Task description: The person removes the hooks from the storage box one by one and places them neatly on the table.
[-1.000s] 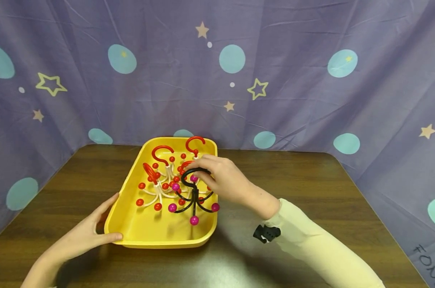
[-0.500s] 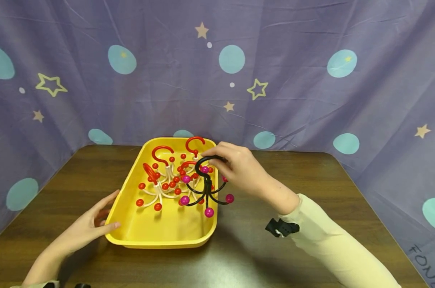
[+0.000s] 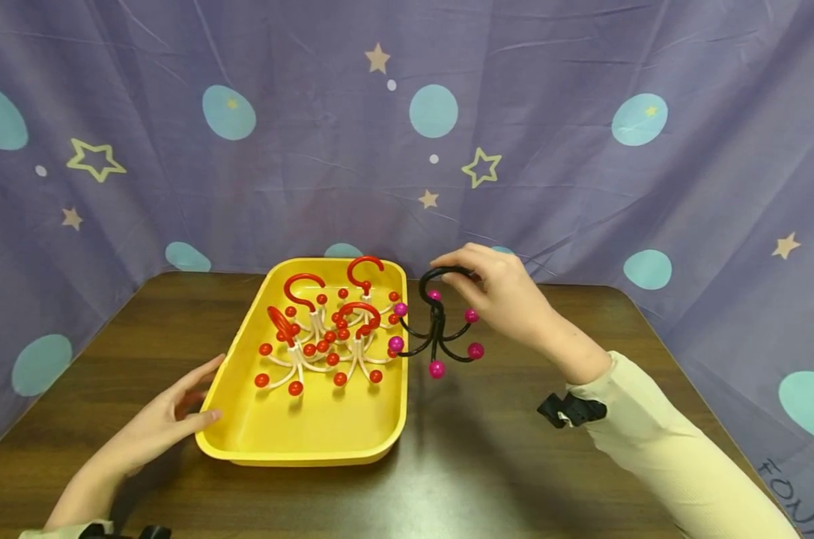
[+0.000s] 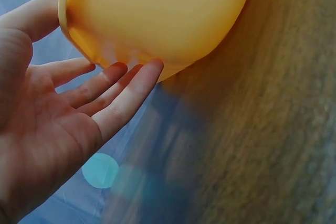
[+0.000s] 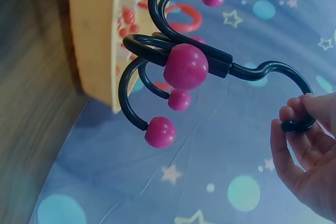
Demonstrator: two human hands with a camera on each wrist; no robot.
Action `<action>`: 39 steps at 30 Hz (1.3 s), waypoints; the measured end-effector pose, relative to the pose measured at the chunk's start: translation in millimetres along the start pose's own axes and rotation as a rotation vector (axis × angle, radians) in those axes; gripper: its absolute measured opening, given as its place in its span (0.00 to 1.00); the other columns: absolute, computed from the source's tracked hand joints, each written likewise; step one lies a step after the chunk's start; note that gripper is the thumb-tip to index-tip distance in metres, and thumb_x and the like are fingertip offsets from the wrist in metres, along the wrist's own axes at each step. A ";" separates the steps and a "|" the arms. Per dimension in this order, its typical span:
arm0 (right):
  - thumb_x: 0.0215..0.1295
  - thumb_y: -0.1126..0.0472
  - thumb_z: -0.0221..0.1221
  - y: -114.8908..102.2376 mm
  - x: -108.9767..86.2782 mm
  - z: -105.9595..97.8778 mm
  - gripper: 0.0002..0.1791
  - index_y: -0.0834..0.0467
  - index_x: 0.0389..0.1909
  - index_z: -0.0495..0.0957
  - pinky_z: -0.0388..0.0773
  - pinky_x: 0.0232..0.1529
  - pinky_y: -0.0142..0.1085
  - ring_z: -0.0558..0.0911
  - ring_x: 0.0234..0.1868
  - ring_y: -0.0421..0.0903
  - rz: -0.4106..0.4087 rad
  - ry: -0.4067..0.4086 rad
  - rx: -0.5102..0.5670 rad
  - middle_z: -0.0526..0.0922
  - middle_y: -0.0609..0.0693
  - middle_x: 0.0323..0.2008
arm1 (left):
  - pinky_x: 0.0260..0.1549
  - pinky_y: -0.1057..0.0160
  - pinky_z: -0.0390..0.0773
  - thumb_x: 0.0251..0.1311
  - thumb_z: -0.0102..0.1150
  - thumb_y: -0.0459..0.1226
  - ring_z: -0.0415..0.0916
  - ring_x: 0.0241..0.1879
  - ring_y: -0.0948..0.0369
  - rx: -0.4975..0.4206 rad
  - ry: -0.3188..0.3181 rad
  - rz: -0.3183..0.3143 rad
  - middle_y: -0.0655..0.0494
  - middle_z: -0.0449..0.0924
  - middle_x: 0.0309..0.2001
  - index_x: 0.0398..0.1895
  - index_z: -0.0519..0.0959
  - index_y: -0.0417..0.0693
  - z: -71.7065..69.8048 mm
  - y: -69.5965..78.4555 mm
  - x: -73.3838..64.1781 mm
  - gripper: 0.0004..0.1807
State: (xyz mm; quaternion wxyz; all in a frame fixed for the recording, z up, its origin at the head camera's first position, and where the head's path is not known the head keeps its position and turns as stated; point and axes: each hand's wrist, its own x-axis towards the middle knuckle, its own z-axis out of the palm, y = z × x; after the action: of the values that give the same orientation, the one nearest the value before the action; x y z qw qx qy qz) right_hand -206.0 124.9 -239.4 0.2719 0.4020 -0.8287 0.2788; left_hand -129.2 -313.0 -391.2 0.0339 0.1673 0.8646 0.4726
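My right hand (image 3: 497,288) pinches the curved top of a black multi-arm hook hanger (image 3: 437,322) with magenta ball tips. In the head view the hanger hangs upright at the right rim of a yellow tray (image 3: 299,454), its left balls overlapping that rim. The right wrist view shows thumb and fingers at the end of the black hook (image 5: 299,124). My left hand (image 3: 157,423) holds the tray's near left corner, thumb over the rim, fingertips (image 4: 152,69) along the outer wall. Inside the tray stand several white hangers (image 3: 359,352) with red hooks and red balls.
The tray stands on a dark brown wooden table (image 3: 568,464). Behind and around the table hangs a purple-blue curtain (image 3: 548,187) printed with stars and dots. A black band (image 3: 571,409) sits at my right wrist.
My right hand has carried the black hanger from over the tray rightward and up to its right rim, uncovering a white hanger. My left thumb has slid slightly back along the tray's rim.
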 end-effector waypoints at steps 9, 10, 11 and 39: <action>0.59 0.65 0.58 27.6 -9.3 -12.7 0.10 0.56 0.42 0.81 0.75 0.37 0.37 0.78 0.35 0.41 0.098 -0.023 -0.052 0.82 0.47 0.36 | 0.35 0.67 0.76 0.60 0.51 0.30 0.67 0.47 0.77 -0.013 -0.015 0.023 0.68 0.60 0.55 0.71 0.45 0.47 -1.6 -1.7 4.1 0.38; 0.59 0.65 0.58 30.5 -10.4 -13.4 0.10 0.56 0.42 0.81 0.75 0.36 0.37 0.78 0.34 0.41 0.107 -0.025 -0.057 0.82 0.47 0.36 | 0.35 0.67 0.76 0.60 0.51 0.30 0.68 0.47 0.77 -0.013 -0.015 0.022 0.68 0.60 0.55 0.71 0.46 0.47 -2.0 -1.9 4.8 0.38; 0.59 0.65 0.58 33.4 -11.4 -14.0 0.10 0.56 0.42 0.81 0.76 0.36 0.37 0.78 0.34 0.41 0.117 -0.025 -0.061 0.82 0.47 0.36 | 0.35 0.67 0.76 0.61 0.51 0.30 0.68 0.46 0.77 -0.012 -0.016 0.021 0.68 0.60 0.55 0.71 0.46 0.47 -2.5 -1.8 5.4 0.38; 0.59 0.64 0.58 105.3 -25.2 16.6 0.10 0.59 0.41 0.81 0.77 0.40 0.44 0.81 0.41 0.51 0.277 -0.144 -0.114 0.82 0.54 0.42 | 0.36 0.67 0.75 0.60 0.51 0.30 0.69 0.46 0.74 -0.025 0.015 0.000 0.60 0.66 0.51 0.70 0.49 0.47 -3.2 -2.4 7.3 0.36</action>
State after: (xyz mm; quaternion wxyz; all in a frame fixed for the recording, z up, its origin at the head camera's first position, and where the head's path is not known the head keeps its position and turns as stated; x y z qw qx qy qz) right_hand -282.6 181.4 -293.5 0.1933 0.2869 -0.9079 0.2368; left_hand -137.5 -314.4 -390.7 0.0296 0.1632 0.8588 0.4848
